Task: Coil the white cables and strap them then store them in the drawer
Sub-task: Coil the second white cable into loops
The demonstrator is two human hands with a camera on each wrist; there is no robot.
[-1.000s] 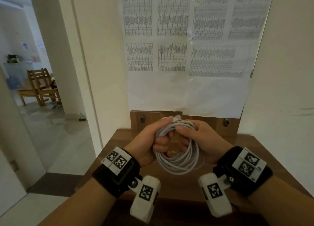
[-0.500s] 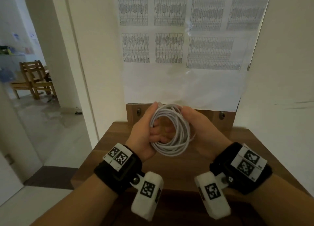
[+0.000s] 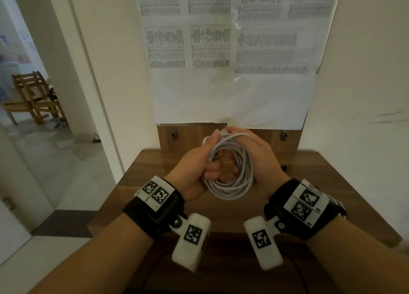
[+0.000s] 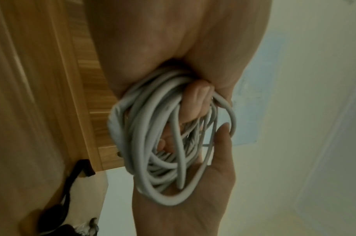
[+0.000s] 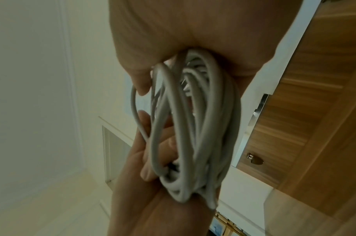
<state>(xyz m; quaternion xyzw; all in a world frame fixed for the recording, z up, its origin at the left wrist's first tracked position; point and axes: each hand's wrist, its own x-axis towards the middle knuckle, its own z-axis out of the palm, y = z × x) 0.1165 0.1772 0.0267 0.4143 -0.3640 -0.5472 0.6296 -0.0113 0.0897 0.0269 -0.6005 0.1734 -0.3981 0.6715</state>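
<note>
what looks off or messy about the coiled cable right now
The coiled white cable, held between the left hand and right hand above the brown wooden table, is untidy: in the left wrist view its loops cross at odd angles rather than lying parallel. No strap shows on it.

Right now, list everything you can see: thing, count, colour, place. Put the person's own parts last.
white cable: one coil, white, held between both hands above the table.
wooden table: one, dark brown, under the hands, against the wall.
printed sheets: several, white with grey tables, on the wall above the table.
wooden chair: at least one, light brown, in the room through the doorway on the left.
wrist bands: two, black with white marker tags, one on each wrist.
left hand: one, fingers curled through the coil.
right hand: one, cupped against the coil's right side, fingertips curled over its top.
</note>
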